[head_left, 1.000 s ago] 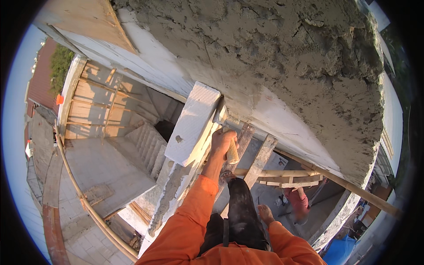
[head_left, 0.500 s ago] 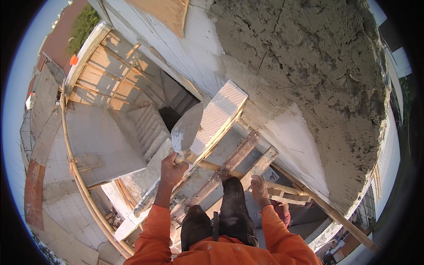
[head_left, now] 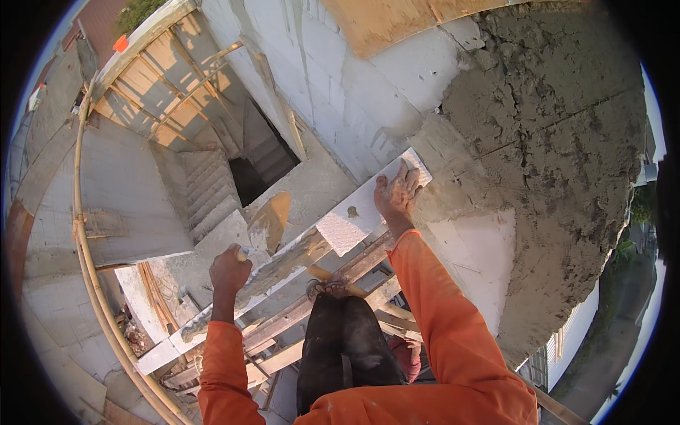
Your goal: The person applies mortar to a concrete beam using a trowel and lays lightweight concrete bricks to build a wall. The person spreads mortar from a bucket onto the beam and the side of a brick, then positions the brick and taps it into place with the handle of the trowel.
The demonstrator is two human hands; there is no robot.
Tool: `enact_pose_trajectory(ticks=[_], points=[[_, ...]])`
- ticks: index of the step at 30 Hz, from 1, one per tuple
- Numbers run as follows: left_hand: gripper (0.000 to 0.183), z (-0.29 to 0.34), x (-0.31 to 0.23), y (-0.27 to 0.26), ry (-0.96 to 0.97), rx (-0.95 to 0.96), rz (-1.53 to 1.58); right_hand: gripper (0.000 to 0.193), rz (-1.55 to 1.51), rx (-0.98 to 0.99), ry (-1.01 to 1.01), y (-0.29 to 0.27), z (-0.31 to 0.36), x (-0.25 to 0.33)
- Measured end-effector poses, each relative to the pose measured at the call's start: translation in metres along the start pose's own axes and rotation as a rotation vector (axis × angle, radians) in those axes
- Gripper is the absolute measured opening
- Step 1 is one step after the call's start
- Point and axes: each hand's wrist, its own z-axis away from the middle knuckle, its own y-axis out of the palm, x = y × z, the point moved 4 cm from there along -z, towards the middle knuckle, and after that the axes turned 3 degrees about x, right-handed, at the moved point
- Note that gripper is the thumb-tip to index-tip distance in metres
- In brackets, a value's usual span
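My left hand (head_left: 231,269) is closed round the handle of a trowel (head_left: 270,221), whose leaf-shaped blade points up and away, smeared with mortar. My right hand (head_left: 398,195) lies with fingers spread on the far end of a white, rough-faced block (head_left: 347,221). A small grey dab marks the middle of that block. It sits on a narrow, mortar-stained ledge (head_left: 283,263) beside the wall. To the right of my right hand, wet grey mortar (head_left: 559,156) covers much of the wall surface.
My feet (head_left: 327,288) stand on wooden planks (head_left: 283,322). A person in red (head_left: 406,358) is partly visible below. A dark stairwell opening (head_left: 263,166) drops away beyond the ledge. A bamboo rail (head_left: 83,234) curves along the left; a plywood sheet (head_left: 397,25) is at the top.
My right hand has come up from beside my knee onto the white block. My left hand has moved left and lower with the trowel, away from the block. The view has shifted too.
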Motion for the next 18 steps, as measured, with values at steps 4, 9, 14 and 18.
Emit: enact_pose_trajectory(ticks=[4, 9, 14, 18], points=[[0.036, -0.029, -0.005, 0.020, 0.047, 0.098, 0.014, 0.067, 0.053, -0.030, 0.100, 0.012, -0.008, 0.007], [0.041, -0.077, 0.000, 0.044, 0.182, 0.139, 0.089, 0.061, 0.175, -0.077, 0.133, 0.026, -0.008, 0.010], [0.041, -0.134, -0.020, 0.083, 0.217, 0.223, 0.019, 0.050, 0.231, -0.111, 0.130, 0.026, -0.008, 0.013], [0.038, -0.180, -0.045, 0.135, 0.323, 0.315, 0.011, 0.049, 0.224, -0.124, 0.142, 0.030, -0.008, 0.016]])
